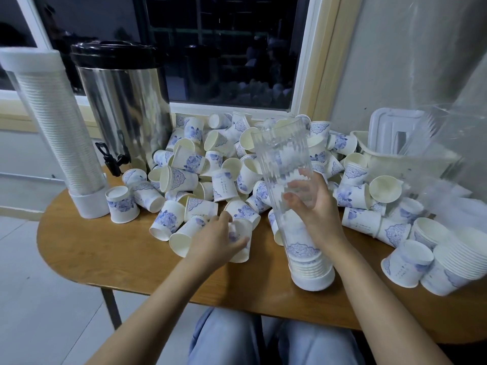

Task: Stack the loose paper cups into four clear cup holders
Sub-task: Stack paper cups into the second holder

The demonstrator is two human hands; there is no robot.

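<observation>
Cups [188, 160] of white paper with blue flower print lie heaped just beyond both your hands. Your left hand [214, 242] curls round one loose cup [242, 254]. Your right hand [316, 209] wraps the clear ribbed cup holder [282, 154], which stands upright on the brown wooden table [105, 246] with a few cups stacked inside, below your fingers.

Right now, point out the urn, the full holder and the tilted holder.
Urn [123, 106]: head view, steel body.
Full holder [55, 127]: head view, clear tube middle.
Tilted holder [283, 154]: head view, upper clear wall.
</observation>
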